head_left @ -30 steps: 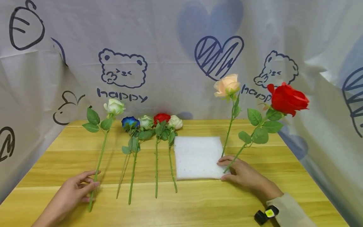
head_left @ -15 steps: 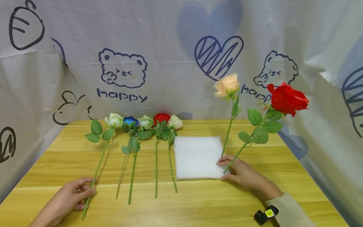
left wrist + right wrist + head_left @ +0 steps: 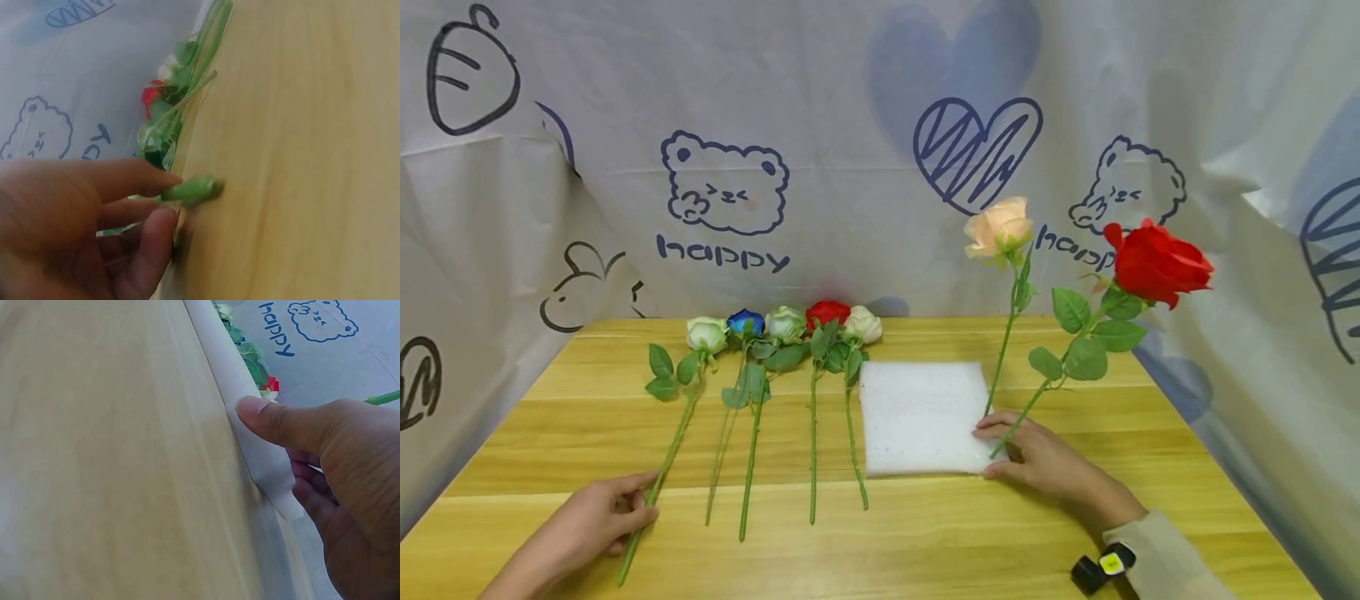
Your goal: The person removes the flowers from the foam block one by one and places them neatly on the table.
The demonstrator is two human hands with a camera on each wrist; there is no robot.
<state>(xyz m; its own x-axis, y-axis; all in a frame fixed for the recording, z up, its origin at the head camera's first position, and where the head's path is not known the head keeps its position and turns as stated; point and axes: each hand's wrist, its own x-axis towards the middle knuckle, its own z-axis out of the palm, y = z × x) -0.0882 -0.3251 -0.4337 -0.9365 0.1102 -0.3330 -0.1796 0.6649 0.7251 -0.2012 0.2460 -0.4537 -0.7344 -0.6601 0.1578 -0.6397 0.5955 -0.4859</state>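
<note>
My left hand (image 3: 597,518) pinches the lower stem of a pale green-white rose (image 3: 707,334) between thumb and fingers. That rose lies low over the table, left of the others, its bloom beside a blue rose (image 3: 746,322). In the left wrist view the cut stem end (image 3: 203,187) juts past the fingertips. My right hand (image 3: 1045,462) grips the right edge of a white foam block (image 3: 925,417), thumb at the near side. A peach rose (image 3: 1000,227) and a large red rose (image 3: 1161,264) rise from the block's right side; their stem ends are partly hidden by the hand.
Between the left hand and the block lie a second pale green rose (image 3: 786,324), a smaller red rose (image 3: 828,313) and a cream rose (image 3: 863,324), stems toward me. A cloth backdrop (image 3: 850,208) stands behind the wooden table (image 3: 820,567).
The left hand has lowered the green-white rose toward the table, its bloom moving down and slightly right beside the blue one. The right hand and foam block have stayed put.
</note>
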